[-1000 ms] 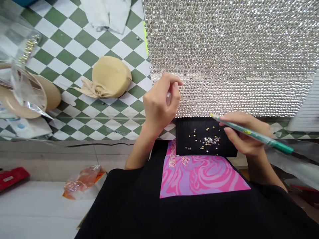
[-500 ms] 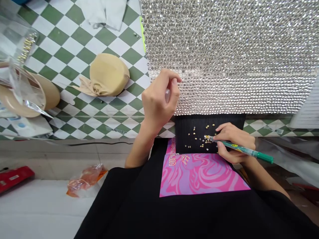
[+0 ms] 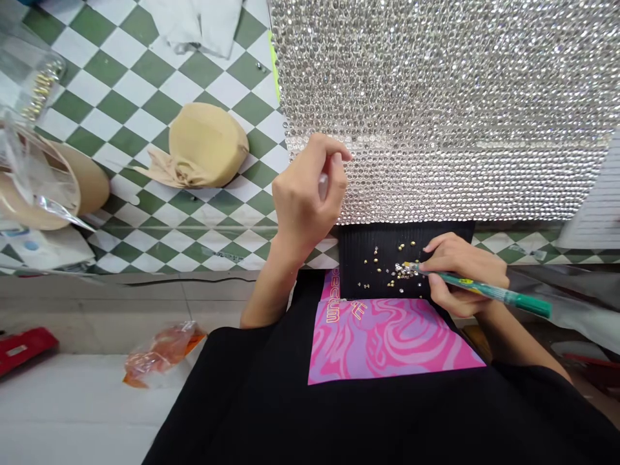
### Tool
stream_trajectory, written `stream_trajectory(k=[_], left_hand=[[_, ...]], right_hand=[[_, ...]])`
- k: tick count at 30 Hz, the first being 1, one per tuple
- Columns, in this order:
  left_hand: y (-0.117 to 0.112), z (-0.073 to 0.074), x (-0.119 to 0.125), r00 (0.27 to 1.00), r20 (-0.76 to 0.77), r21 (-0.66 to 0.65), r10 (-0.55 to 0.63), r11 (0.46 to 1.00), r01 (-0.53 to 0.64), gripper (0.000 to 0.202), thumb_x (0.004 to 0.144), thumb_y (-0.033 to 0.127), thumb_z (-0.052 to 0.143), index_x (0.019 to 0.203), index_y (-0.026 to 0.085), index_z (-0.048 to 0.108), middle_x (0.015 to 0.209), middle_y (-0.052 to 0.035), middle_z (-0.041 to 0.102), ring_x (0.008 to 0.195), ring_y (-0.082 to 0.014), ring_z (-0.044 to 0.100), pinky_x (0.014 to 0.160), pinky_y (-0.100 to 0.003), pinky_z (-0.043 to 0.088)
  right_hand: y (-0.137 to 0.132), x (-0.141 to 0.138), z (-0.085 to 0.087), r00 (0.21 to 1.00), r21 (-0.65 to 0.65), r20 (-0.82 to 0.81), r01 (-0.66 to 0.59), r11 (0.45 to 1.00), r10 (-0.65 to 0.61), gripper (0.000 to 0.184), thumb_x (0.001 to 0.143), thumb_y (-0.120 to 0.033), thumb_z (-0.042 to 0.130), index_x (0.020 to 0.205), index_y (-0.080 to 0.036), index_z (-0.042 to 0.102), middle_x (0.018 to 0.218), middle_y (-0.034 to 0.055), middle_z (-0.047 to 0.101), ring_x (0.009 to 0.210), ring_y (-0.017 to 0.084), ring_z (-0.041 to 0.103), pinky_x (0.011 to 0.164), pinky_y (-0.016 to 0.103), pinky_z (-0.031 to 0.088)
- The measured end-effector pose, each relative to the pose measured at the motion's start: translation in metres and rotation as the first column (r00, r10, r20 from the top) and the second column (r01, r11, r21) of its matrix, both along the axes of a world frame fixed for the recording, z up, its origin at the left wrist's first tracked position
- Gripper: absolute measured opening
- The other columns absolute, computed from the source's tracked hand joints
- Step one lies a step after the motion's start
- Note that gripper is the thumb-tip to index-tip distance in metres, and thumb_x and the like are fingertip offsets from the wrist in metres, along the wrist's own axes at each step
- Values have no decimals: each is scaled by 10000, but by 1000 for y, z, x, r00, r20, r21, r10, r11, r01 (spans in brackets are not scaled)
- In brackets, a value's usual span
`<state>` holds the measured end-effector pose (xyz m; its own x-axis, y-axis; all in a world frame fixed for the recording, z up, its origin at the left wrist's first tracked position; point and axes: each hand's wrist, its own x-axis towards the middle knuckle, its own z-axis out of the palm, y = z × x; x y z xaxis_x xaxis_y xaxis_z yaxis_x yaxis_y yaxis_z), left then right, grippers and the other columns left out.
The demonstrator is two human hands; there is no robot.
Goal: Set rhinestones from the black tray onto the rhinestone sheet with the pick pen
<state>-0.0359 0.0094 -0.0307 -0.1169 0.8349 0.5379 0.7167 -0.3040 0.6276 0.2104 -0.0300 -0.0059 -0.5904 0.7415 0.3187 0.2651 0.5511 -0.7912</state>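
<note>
A green pen (image 3: 498,295) is pinched in my right hand (image 3: 469,274), its yellowish tip pointing left, down among a cluster of small clear and gold rhinestones (image 3: 404,270). These lie on a black ridged tray (image 3: 356,248) in front of me, with a pink and purple swirl-patterned flap (image 3: 387,342) on its near side. My left hand (image 3: 312,190) rests on the near left corner of a large sheet of silver rhinestones (image 3: 450,129). Its thumb and forefinger are curled together; whatever may be between the fingertips is too small to make out.
A beige cloth-wrapped round pad (image 3: 208,145) sits on the green and white checked tabletop (image 3: 165,81). Left of it stand a beige cup (image 3: 92,181) and a clear bag of gold beads (image 3: 41,93). White cloth (image 3: 203,26) lies farther back, lined paper (image 3: 593,200) at the right.
My right hand and the pen have shifted slightly right, and more clear stones show by the tip. My left hand keeps its pose; the view has drifted a little.
</note>
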Motion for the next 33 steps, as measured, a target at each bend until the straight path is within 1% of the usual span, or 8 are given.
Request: stream_trajectory(k=[3,9,15,20,24,28,31,33], left_hand=[[0,-1,0,1000,-4,7,5,1000,-5,178,929,155,456,841,237,587,735,33,659,489,-66,467,479,-240,361],[1,0,0,1000,2,5,0,1000,0,191,943,166,446,834,233,588,728,32,656,536,-68,518,511,-228,385],[1,1,0,1000,-4,10,4,1000,-4,190,938,161,450,832,235,589,737,34,665,530,-67,519,508,-227,385],[0,2,0,1000,2,11,3,1000,-3,181,933,152,463,833,233,590,739,36,663,534,-65,515,518,-225,387],[-1,2,0,1000,28,-7,-6,1000,6,184,948,166,459,842,231,596,744,34,655,513,-59,494,513,-225,387],[-1,2,0,998,56,4,-23,1000,23,197,945,146,446,841,225,595,741,25,643,569,-67,543,566,-222,428],[-1,2,0,999,45,1,-24,1000,24,194,939,134,449,846,223,593,751,23,649,579,-68,550,565,-226,426],[-1,2,0,999,34,5,-18,1000,18,187,937,130,457,845,221,591,751,26,652,564,-61,538,542,-225,409]], right_hand=[[-4,-1,-4,999,5,30,-36,999,36,167,714,-56,567,830,-171,600,644,-32,544,560,67,503,663,311,573],[-9,-1,-10,998,38,41,-49,998,47,223,681,-19,593,847,-167,610,652,-19,556,575,83,505,674,323,583],[-5,-2,-5,998,41,35,-43,998,42,176,696,-26,590,818,-151,609,635,-18,551,558,75,510,661,302,581],[2,0,-1,1000,52,-2,28,998,-28,180,719,-44,570,839,-173,606,623,-36,539,540,68,513,644,287,569],[19,6,-3,991,88,-12,132,987,-132,201,736,-77,585,895,-192,634,671,-17,594,614,103,574,685,319,569],[49,8,-4,967,173,-59,253,952,-247,273,741,-54,624,965,-198,682,764,35,669,766,182,654,628,335,512],[72,0,-2,958,197,-45,286,938,-283,253,792,-58,602,961,-228,681,792,35,683,746,180,658,616,340,506],[86,-9,-2,961,220,-8,271,937,-276,228,811,-77,597,941,-247,674,813,24,692,731,165,663,612,329,517]])
